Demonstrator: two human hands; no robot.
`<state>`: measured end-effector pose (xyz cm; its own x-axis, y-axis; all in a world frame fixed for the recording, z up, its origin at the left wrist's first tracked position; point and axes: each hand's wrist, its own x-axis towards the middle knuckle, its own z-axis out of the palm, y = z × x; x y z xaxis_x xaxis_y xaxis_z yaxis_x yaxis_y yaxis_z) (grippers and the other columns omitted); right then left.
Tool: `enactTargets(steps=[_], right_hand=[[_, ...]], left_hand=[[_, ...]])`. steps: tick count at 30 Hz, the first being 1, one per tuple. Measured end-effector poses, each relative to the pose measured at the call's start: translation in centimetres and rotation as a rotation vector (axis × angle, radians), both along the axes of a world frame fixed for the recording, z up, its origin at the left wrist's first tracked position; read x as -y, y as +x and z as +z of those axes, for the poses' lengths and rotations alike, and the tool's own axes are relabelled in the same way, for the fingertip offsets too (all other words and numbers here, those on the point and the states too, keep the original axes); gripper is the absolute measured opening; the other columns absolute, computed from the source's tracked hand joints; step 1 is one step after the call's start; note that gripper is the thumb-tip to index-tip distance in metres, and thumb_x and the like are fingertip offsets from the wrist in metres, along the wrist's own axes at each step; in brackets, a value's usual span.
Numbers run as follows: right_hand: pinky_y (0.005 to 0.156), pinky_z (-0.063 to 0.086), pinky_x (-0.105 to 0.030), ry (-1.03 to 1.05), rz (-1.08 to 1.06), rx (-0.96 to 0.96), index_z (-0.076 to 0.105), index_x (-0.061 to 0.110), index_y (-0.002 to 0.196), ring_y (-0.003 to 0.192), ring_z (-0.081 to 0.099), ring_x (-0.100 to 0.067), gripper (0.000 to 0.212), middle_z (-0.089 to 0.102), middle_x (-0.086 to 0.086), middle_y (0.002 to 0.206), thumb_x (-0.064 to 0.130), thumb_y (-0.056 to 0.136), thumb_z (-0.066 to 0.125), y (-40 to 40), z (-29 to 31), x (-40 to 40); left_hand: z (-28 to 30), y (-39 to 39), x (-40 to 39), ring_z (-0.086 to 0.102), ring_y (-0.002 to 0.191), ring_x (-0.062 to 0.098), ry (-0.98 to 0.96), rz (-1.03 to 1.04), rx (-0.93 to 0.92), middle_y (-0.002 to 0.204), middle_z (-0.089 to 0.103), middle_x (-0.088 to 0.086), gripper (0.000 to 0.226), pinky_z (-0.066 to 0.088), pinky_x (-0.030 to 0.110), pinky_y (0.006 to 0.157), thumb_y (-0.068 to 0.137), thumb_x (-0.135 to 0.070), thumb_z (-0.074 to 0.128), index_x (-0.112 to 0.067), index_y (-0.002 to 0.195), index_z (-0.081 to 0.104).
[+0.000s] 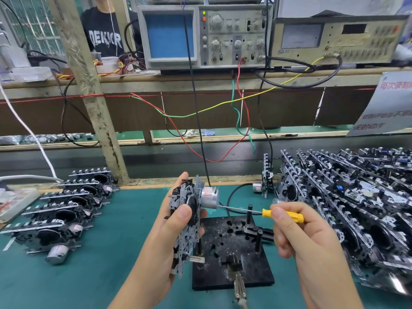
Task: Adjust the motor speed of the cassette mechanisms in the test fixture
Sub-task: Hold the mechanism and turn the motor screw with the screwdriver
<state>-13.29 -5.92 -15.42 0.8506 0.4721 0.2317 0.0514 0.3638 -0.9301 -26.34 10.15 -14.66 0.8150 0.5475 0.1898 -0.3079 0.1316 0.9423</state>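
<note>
Your left hand (176, 221) grips a mechanism (185, 219) on edge, thumb on its near face and fingers curled behind, so its motor (208, 198) faces right toward the tool. It is held above the surface (100, 275), just left of the black fixture (231, 253), not seated in it. Your right hand (296, 233) pinches the yellow handle of a screwdriver (263, 212) between thumb and curled fingers, the shaft level and its tip at the motor's back, probably where the speed trimmer sits. Holding the unit upright likely keeps that back face open to the blade. A black lead runs up from the motor toward the oscilloscope (200, 36) on the far shelf. Flat rows of mechanisms lie at left (66, 210); a crowded pile waits at right (356, 208).
</note>
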Motion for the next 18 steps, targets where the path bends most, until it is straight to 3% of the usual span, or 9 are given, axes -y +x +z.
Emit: enactTargets(steps=[5, 10, 15, 18], right_hand=[[0.042, 0.037, -0.019, 0.006, -0.007, -0.001, 0.073, 0.019, 0.08, 0.049, 0.042, -0.012, 0.016, 0.048, -0.003, 0.054, 0.033, 0.073, 0.071, -0.14, 0.03, -0.07], [0.041, 0.036, -0.019, 0.027, -0.017, -0.021, 0.072, 0.018, 0.079, 0.048, 0.041, -0.012, 0.015, 0.048, -0.003, 0.054, 0.032, 0.073, 0.071, -0.12, 0.22, -0.03], [0.04, 0.036, -0.019, 0.051, -0.017, -0.049, 0.071, 0.016, 0.079, 0.047, 0.04, -0.012, 0.012, 0.047, -0.003, 0.054, 0.027, 0.076, 0.069, -0.2, 0.42, -0.07], [0.041, 0.035, -0.019, 0.078, -0.039, -0.069, 0.068, 0.007, 0.086, 0.048, 0.04, -0.013, 0.023, 0.047, -0.005, 0.055, 0.028, 0.076, 0.068, -0.22, 0.33, -0.16]], left_hand=[[0.07, -0.1, -0.05, 0.064, 0.119, 0.023, 0.026, 0.0, -0.015, 0.134, 0.065, -0.005, 0.097, 0.049, 0.042, 0.1, 0.045, -0.079, 0.081, -0.057, 0.135, 0.052], [0.32, -0.05, 0.27, 0.066, 0.117, 0.019, 0.014, -0.01, -0.006, 0.134, 0.065, -0.005, 0.1, 0.058, 0.031, 0.089, 0.047, -0.075, 0.084, -0.052, 0.138, 0.052], [0.16, 0.03, 0.21, 0.064, 0.12, 0.021, 0.027, -0.011, -0.004, 0.137, 0.063, -0.006, 0.096, 0.048, 0.047, 0.104, 0.047, -0.077, 0.082, -0.056, 0.136, 0.052], [0.14, 0.05, 0.28, 0.064, 0.121, 0.02, 0.027, -0.01, 0.003, 0.138, 0.063, -0.007, 0.095, 0.047, 0.048, 0.104, 0.047, -0.077, 0.082, -0.056, 0.135, 0.052]])
